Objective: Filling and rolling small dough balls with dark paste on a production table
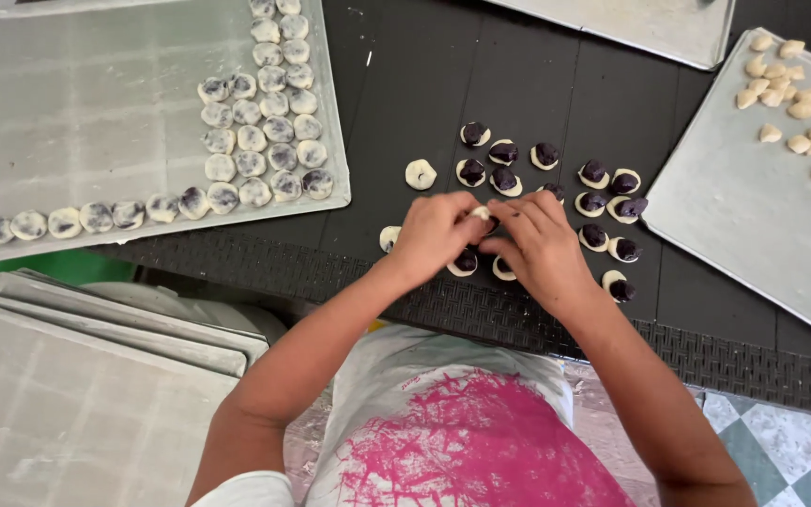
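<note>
Both hands pinched together on one small dough piece near the table's front edge.

The left hand point(436, 235) and right hand point(542, 242) meet fingertip to fingertip, narrowly closed around a pale dough piece point(481, 214) held between them just above the black table point(405, 103). Neither hand is nearer; it sits at their joint. Filled rounds point(593, 202) lie just beyond and right of the fingers; the tray of sealed balls point(96, 113) is well apart, at the far left corner.
</note>
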